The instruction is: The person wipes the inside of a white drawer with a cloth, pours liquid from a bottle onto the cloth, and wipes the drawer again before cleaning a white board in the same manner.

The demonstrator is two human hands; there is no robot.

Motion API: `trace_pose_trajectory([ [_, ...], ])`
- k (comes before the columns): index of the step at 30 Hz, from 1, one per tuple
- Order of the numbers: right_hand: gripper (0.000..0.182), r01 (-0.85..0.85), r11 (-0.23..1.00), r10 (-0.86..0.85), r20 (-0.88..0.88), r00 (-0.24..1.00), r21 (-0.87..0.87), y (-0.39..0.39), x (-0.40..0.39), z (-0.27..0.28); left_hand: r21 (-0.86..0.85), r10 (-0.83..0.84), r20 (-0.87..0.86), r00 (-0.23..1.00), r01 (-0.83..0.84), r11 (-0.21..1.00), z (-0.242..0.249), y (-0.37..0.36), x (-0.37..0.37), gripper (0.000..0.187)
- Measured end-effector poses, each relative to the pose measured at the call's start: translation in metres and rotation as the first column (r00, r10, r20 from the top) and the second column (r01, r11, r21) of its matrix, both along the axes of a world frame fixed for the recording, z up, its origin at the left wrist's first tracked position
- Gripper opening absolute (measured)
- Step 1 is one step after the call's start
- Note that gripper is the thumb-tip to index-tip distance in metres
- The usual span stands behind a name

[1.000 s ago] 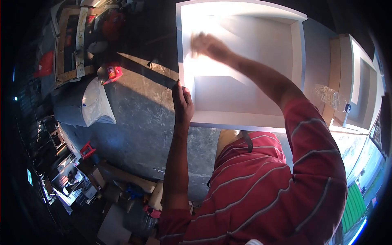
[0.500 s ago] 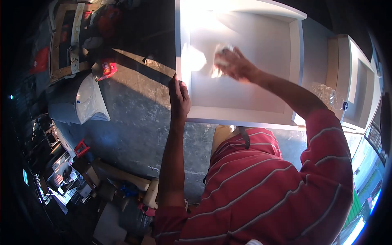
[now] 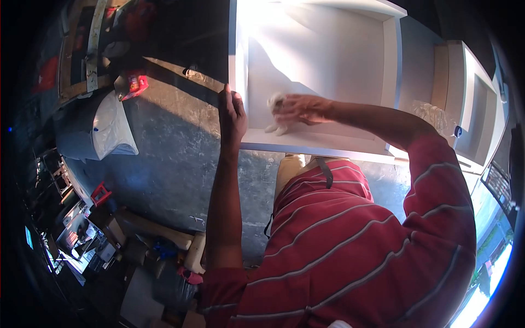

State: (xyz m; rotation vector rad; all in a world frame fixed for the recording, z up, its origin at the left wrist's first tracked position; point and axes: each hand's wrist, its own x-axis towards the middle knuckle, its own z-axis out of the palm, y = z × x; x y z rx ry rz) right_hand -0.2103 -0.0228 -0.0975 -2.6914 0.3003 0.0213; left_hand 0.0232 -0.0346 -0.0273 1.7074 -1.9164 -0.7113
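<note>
A white open cabinet box (image 3: 391,65) lies on its back on the concrete floor in front of me. My left hand (image 3: 231,116) grips its left side wall near the front corner. Inside the box, near the front wall at the left, my right hand (image 3: 298,108) presses a small white cloth (image 3: 275,115) against the white inner surface. Bright sunlight falls on the far left part of the box's inside.
A second white cabinet piece (image 3: 476,104) lies to the right, with a clear plastic bottle (image 3: 435,116) between the two. A white plastic sack (image 3: 109,131) and a red packet (image 3: 134,83) sit on the floor at left. Cluttered tools and boxes fill the lower left.
My right hand has swept the cloth from the far left inside corner toward me, down to the near left corner. The left hand stays on the side wall.
</note>
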Motion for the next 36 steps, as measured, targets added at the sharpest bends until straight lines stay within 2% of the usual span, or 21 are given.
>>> trace_pose_trajectory([
  [2, 0.032, 0.368, 0.916, -0.398, 0.257, 0.881, 0.157, -0.019, 0.001, -0.009, 0.024, 0.013, -0.013, 1.000, -0.013, 1.000, -0.002, -0.001, 0.002, 0.042],
  [3, 0.028, 0.453, 0.856, -0.508, 0.248, 0.825, 0.248, -0.024, 0.009, 0.004, 0.044, 0.018, -0.029, 0.999, -0.016, 0.999, -0.002, 0.000, 0.001, 0.042],
  [4, 0.028, 0.451, 0.856, -0.507, 0.244, 0.826, 0.251, -0.025, 0.025, 0.002, 0.048, 0.020, -0.030, 0.999, -0.018, 0.999, -0.001, 0.001, 0.000, 0.042],
  [6, 0.024, 0.412, 0.895, -0.445, 0.385, 0.809, 0.168, -0.028, 0.059, -0.004, 0.044, 0.019, 0.001, 1.000, -0.019, 0.999, 0.002, 0.000, -0.001, 0.042],
  [8, 0.020, 0.250, 0.955, -0.278, 0.194, 0.941, 0.157, -0.019, 0.076, 0.011, 0.016, 0.013, 0.009, 1.000, -0.013, 1.000, 0.005, -0.001, -0.002, 0.041],
  [13, 0.024, 0.237, 0.957, -0.256, 0.110, 0.960, 0.166, 0.006, 0.050, 0.018, -0.007, 0.014, 0.002, 1.000, -0.014, 1.000, 0.002, 0.001, -0.002, 0.041],
  [15, 0.033, 0.127, 0.991, -0.132, 0.147, 0.980, 0.042, 0.013, 0.013, 0.012, -0.025, 0.004, -0.001, 1.000, -0.004, 1.000, 0.002, 0.000, -0.002, 0.040],
  [17, 0.039, -0.030, 0.985, 0.036, -0.036, 0.999, 0.168, 0.018, -0.043, 0.015, 0.004, 0.004, -0.002, 1.000, -0.004, 1.000, 0.002, 0.000, 0.000, 0.043],
  [19, 0.038, -0.128, 0.982, 0.130, -0.005, 0.992, 0.141, 0.030, -0.096, 0.023, 0.033, 0.006, -0.006, 1.000, -0.006, 0.999, 0.000, 0.000, 0.001, 0.046],
  [20, 0.038, -0.129, 0.982, 0.131, -0.008, 0.991, 0.140, 0.033, -0.111, 0.028, 0.014, 0.001, -0.007, 1.000, -0.001, 1.000, -0.001, 0.001, 0.001, 0.046],
  [22, 0.050, -0.086, 0.981, 0.115, -0.165, 0.980, 0.173, 0.034, -0.129, 0.039, -0.011, 0.001, -0.015, 1.000, -0.001, 1.000, 0.001, -0.002, -0.001, 0.045],
  [23, 0.042, -0.083, 0.992, 0.107, -0.292, 0.950, 0.093, 0.032, -0.113, 0.047, 0.027, 0.008, -0.003, 1.000, -0.008, 1.000, 0.005, -0.002, -0.002, 0.046],
  [25, 0.042, 0.100, 0.992, -0.086, -0.156, 0.984, 0.082, 0.030, -0.072, 0.028, 0.063, 0.011, 0.006, 1.000, -0.012, 0.998, 0.006, -0.001, -0.002, 0.046],
  [27, 0.040, 0.277, 0.957, -0.271, -0.082, 0.959, 0.081, 0.017, -0.023, 0.022, -0.011, -0.012, -0.034, 0.999, 0.011, 1.000, -0.003, -0.001, 0.002, 0.046],
  [29, 0.042, 0.416, 0.904, -0.419, -0.007, 0.908, -0.095, -0.016, 0.005, 0.011, -0.007, -0.010, -0.029, 1.000, 0.010, 1.000, 0.001, -0.002, 0.000, 0.046],
  [30, 0.043, 0.500, 0.858, -0.499, 0.043, 0.866, -0.118, -0.037, 0.003, 0.009, 0.005, -0.006, -0.019, 1.000, 0.006, 1.000, 0.002, 0.000, 0.000, 0.046],
  [31, 0.043, 0.624, 0.757, -0.620, 0.089, 0.779, -0.194, -0.062, 0.001, 0.005, 0.007, -0.008, -0.019, 1.000, 0.008, 1.000, 0.000, 0.000, -0.001, 0.046],
  [32, 0.041, 0.762, 0.586, -0.741, 0.196, 0.642, -0.276, -0.084, -0.007, -0.007, -0.019, -0.001, -0.013, 1.000, 0.000, 1.000, -0.001, 0.000, -0.001, 0.043],
  [33, 0.039, 0.848, 0.444, -0.845, 0.179, 0.504, -0.289, -0.106, -0.017, -0.008, -0.049, 0.008, -0.008, 1.000, -0.009, 0.999, -0.003, 0.000, -0.002, 0.040],
  [34, 0.040, 0.862, 0.405, -0.869, 0.165, 0.467, -0.306, -0.111, -0.019, -0.001, -0.051, 0.008, -0.011, 1.000, -0.008, 0.999, -0.003, 0.002, -0.002, 0.040],
  [36, 0.040, 0.711, 0.590, -0.740, 0.096, 0.665, -0.382, -0.082, -0.003, 0.004, -0.025, -0.007, -0.028, 1.000, 0.006, 1.000, -0.001, 0.000, 0.000, 0.040],
])
